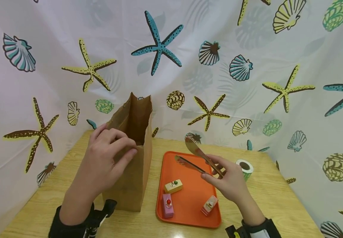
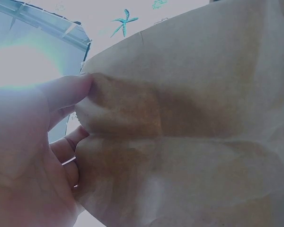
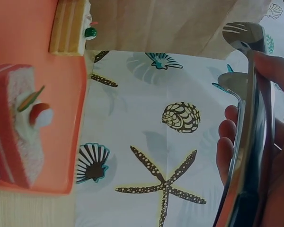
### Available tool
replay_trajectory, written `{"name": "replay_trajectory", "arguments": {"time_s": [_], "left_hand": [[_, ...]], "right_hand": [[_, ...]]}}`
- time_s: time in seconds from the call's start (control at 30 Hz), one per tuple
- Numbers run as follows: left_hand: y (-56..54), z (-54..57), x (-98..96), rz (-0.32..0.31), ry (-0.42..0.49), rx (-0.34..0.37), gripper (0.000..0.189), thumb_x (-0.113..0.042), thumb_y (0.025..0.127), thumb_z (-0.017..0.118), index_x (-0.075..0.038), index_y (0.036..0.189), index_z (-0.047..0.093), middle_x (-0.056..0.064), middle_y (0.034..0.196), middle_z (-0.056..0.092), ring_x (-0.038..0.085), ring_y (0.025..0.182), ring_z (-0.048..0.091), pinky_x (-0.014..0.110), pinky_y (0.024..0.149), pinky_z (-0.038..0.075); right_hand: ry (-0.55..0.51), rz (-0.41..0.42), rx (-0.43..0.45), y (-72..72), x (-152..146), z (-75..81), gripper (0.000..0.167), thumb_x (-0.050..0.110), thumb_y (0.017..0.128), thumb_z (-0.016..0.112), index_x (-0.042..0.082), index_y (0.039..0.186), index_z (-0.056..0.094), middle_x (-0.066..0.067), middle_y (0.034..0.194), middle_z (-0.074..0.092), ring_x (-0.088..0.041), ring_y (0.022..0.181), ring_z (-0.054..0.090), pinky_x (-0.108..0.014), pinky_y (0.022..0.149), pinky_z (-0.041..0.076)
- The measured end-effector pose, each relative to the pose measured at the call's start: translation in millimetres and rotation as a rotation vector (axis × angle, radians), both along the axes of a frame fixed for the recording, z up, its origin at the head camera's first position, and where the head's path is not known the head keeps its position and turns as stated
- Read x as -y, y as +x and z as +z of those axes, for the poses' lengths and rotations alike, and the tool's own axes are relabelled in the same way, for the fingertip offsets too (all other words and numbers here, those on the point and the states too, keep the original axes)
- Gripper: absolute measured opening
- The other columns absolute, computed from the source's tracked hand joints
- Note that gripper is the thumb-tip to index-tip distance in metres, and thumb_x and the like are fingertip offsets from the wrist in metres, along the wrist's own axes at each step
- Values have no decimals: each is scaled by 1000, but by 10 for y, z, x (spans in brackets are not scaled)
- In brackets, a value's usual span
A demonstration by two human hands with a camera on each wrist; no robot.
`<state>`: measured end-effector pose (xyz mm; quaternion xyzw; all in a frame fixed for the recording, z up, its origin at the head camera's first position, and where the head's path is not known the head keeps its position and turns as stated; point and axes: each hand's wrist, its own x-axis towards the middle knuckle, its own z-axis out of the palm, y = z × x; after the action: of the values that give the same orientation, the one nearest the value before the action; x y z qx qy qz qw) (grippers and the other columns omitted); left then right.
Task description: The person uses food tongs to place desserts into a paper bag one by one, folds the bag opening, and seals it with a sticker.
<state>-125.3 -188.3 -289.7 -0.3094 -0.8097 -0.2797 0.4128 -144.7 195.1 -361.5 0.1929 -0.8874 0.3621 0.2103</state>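
Note:
A tall brown paper bag stands upright at the left with its mouth open. My left hand pinches its near top rim between thumb and fingers; the left wrist view shows the creased side of the bag up close. In my right hand are metal serving tongs, with one spoon end and one fork end spread apart and nothing between them. They hover over the far part of an orange tray. On it lie a yellow cake piece, a purple one and a pink layered one.
A green-and-white roll stands on the wooden table, to the right of the tray and behind my right hand. A white curtain printed with starfish and shells hangs around the table's back and sides.

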Motion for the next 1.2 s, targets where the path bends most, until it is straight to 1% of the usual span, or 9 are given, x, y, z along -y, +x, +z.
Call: {"name": "replay_trajectory", "arguments": {"time_s": [0.07, 0.13, 0.23, 0.33, 0.53, 0.7, 0.97, 1.03, 1.2], "left_hand": [[1, -1, 0, 0, -1, 2, 16, -10, 85, 83, -18, 97, 76, 2, 97, 66, 22, 92, 62, 64, 118, 30], [1, -3, 0, 0, -1, 5, 16, -10, 85, 84, -18, 97, 76, 2, 98, 66, 22, 93, 62, 64, 118, 30], [4, -2, -1, -1, -1, 7, 17, -9, 85, 83, -18, 97, 76, 2, 98, 66, 22, 93, 62, 64, 118, 29], [8, 0, -3, -2, 0, 5, 16, -10, 85, 83, -18, 97, 76, 2, 98, 66, 22, 93, 62, 63, 118, 29], [14, 9, -6, -3, 3, 3, 15, -9, 85, 83, -17, 96, 76, 2, 97, 66, 22, 92, 61, 64, 118, 29], [15, 9, -7, -2, 3, 5, 15, -9, 85, 83, -17, 96, 76, 3, 98, 66, 22, 92, 61, 64, 119, 29], [11, 6, -12, -3, 6, 2, 16, -8, 85, 83, -17, 96, 76, 2, 98, 66, 21, 92, 61, 64, 119, 29], [10, 6, -13, -4, 5, 1, 17, -8, 84, 84, -18, 96, 76, 2, 98, 66, 21, 92, 61, 64, 119, 29], [10, -1, -14, -1, 4, -1, 15, -9, 85, 83, -17, 96, 76, 2, 97, 66, 22, 91, 62, 65, 118, 29]], "right_hand": [[12, -6, 32, 2, -18, -26, 55, 26, 84, 89, 23, 135, 70, -7, 116, 77, -16, 79, 69, -28, 63, 58], [21, -4, 65, 6, -34, -51, 55, 27, 85, 88, 24, 136, 69, -7, 117, 77, -15, 79, 69, -28, 61, 58], [45, -7, 101, 18, -42, -81, 54, 30, 85, 88, 26, 135, 70, -8, 118, 77, -15, 79, 68, -27, 58, 55], [62, -7, 123, 27, -51, -112, 54, 30, 84, 89, 24, 134, 70, -9, 117, 77, -17, 78, 68, -27, 55, 53], [97, -23, 184, 28, -78, -182, 55, 34, 83, 89, 25, 133, 71, -5, 120, 76, -8, 76, 65, -26, 56, 52], [118, -17, 255, 42, -77, -225, 53, 37, 83, 89, 29, 132, 71, -3, 119, 76, -7, 76, 62, -27, 53, 48], [171, 1, 320, 28, -78, -281, 51, 40, 84, 87, 27, 131, 72, 2, 117, 77, -10, 76, 61, -25, 59, 46], [179, 11, 331, 14, -81, -300, 51, 40, 84, 87, 27, 131, 72, 3, 115, 77, -10, 74, 58, -25, 58, 45], [210, 31, 373, -24, -83, -372, 51, 38, 84, 88, 26, 131, 73, 3, 106, 77, -6, 60, 48, -23, 51, 38]]}}
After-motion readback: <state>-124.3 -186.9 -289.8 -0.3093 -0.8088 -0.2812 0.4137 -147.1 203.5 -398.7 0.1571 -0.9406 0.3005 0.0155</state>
